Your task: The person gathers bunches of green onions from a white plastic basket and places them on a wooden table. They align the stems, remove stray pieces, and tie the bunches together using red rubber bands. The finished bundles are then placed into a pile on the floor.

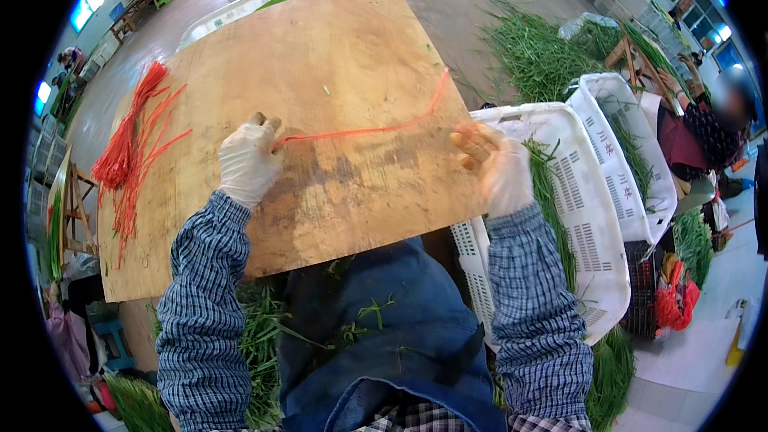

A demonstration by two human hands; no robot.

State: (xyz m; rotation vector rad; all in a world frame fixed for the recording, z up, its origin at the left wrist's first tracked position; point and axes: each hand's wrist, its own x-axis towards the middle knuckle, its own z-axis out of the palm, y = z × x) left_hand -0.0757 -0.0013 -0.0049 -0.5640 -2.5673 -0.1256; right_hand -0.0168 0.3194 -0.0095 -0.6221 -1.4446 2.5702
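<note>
My left hand (250, 159), in a whitish thin glove, pinches one end of a red plastic tie strip (354, 132). The strip runs rightward over the wooden board (360, 192) and curves up at its free end near the board's right edge. My right hand (495, 159), also gloved, is above that edge with loosely bent fingers. It looks blurred, and nothing shows in it; the strip's end is apart from it. At the board's left lies a bundle of red plastic strips (129, 132), with several loose ones beside it.
White plastic crates (606, 192) with green stalks (549, 204) stand close on my right; others stand beyond the board. A heap of green stalks (534, 54) lies on the floor. At right, another person (702, 126) works by a wooden stand. More cut greens (261, 348) lie below the board.
</note>
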